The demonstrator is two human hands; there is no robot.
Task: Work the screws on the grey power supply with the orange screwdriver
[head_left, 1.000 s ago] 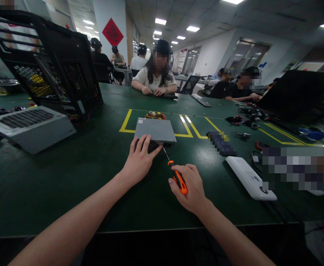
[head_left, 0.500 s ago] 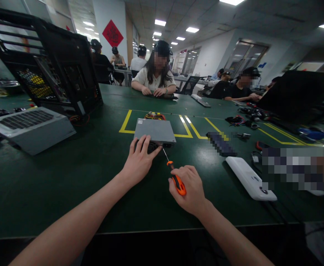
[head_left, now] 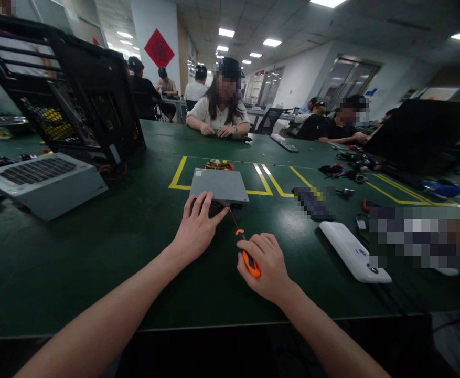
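A grey metal computer power supply unit (head_left: 220, 184) lies on the green table, with a bundle of coloured cables (head_left: 218, 165) behind it. My left hand (head_left: 196, 226) rests on its near left edge, fingers spread over the top and thumb stretched along the near side. In my right hand (head_left: 263, 265) is a screwdriver (head_left: 251, 264) with an orange and black handle, my fingers wrapped round it. The shaft slants up and left, its tip at the near face beside my left thumb. Whether a screw sits under the tip is too small to tell.
A black computer case (head_left: 84, 100) and a second power supply (head_left: 52, 181) stand at left. On the right lie a dark blurred-out phone (head_left: 314, 203), a white device (head_left: 353, 252) and loose cables (head_left: 338, 170). A person (head_left: 222, 107) sits across the table.
My right hand and the screwdriver handle have shifted slightly left, and the handle looks turned a little. My left hand and the power supply unit stay in place.
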